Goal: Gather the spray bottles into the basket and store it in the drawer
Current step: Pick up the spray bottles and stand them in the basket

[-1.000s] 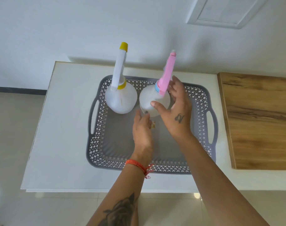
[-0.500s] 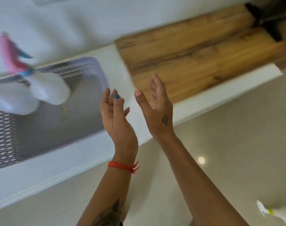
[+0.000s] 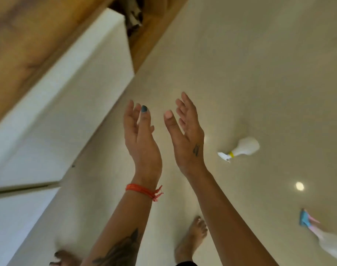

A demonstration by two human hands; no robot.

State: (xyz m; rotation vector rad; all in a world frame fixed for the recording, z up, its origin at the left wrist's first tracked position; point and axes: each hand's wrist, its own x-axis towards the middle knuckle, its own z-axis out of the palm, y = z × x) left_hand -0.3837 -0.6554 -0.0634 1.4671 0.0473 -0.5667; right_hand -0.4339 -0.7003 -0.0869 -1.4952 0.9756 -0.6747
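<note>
My left hand (image 3: 139, 135) and my right hand (image 3: 186, 131) are raised side by side over the floor, fingers straight, holding nothing. A white spray bottle with a yellow collar (image 3: 240, 148) lies on its side on the floor to the right of my right hand. Another white spray bottle with a pink and blue head (image 3: 323, 239) lies on the floor at the lower right. The basket and the two bottles in it are out of view.
The white cabinet (image 3: 68, 104) and its wooden top (image 3: 29, 41) run along the upper left, blurred. The beige tiled floor (image 3: 259, 73) fills the right. My bare feet (image 3: 192, 239) stand at the bottom.
My view has swung right and down from the basket on the cabinet to the floor. Both hands let go of the pink-headed bottle and stay raised, holding nothing. Two floor bottles came into view.
</note>
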